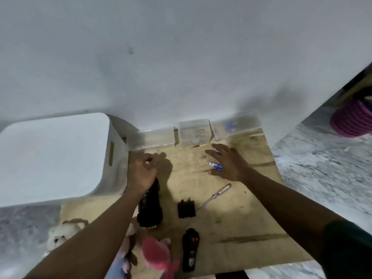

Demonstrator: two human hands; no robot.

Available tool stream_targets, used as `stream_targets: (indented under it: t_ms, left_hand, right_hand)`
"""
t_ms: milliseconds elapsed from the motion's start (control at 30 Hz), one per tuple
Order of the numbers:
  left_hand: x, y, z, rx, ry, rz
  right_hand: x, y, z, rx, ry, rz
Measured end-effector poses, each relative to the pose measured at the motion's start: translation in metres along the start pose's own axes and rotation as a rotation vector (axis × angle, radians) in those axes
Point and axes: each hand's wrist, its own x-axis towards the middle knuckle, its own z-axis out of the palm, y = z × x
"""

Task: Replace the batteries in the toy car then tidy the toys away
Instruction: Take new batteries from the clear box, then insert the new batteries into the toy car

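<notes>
Over the board (241,218), right hand (227,162) spreads released over batteries (215,165) — left hand (142,172) curls at toy car (150,206), grasp unclear.

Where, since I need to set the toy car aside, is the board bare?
Bare: the stretch right of the screwdriver and remote, out to the right edge of the board. Crowded: the left, where the toy car, battery cover and plush toys cluster near the white bin.

We're looking at a plain white wall (181,57) across the far side and grey mottled floor (322,168) to the right. There's a pale wooden tabletop (251,218) in the middle and a pink woven basket (350,121) far right. Lighting's pretty dim.
</notes>
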Motion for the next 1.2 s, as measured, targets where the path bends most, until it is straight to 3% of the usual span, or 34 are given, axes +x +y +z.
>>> stream_targets:
  t_ms: [100,267,400,667,967,1067,1200]
  left_hand:
    - [-0.014,-0.025,-0.01,0.057,-0.018,0.043]
    - [-0.031,-0.057,-0.006,0.016,-0.041,-0.061]
    - [-0.036,-0.069,0.001,-0.009,-0.087,-0.168]
    - [-0.037,-0.069,0.006,-0.135,-0.156,-0.249]
    - [-0.034,-0.062,0.01,-0.22,-0.161,-0.261]
    - [-0.032,-0.056,0.01,-0.32,-0.159,-0.269]
    - [-0.03,-0.044,0.004,-0.457,-0.149,-0.294]
  right_hand:
    - [-0.002,-0.006,0.006,-0.056,0.062,-0.019]
    - [-0.006,-0.018,0.01,-0.078,0.165,0.063]
    - [-0.005,-0.023,0.016,-0.084,0.146,0.135]
    - [0.002,-0.031,0.013,-0.086,0.125,0.166]
    - [0.006,-0.028,0.021,-0.105,0.247,0.148]
    - [0.008,-0.028,0.017,0.075,0.268,0.275]
    - [0.001,-0.047,-0.007,0.773,0.379,0.575]
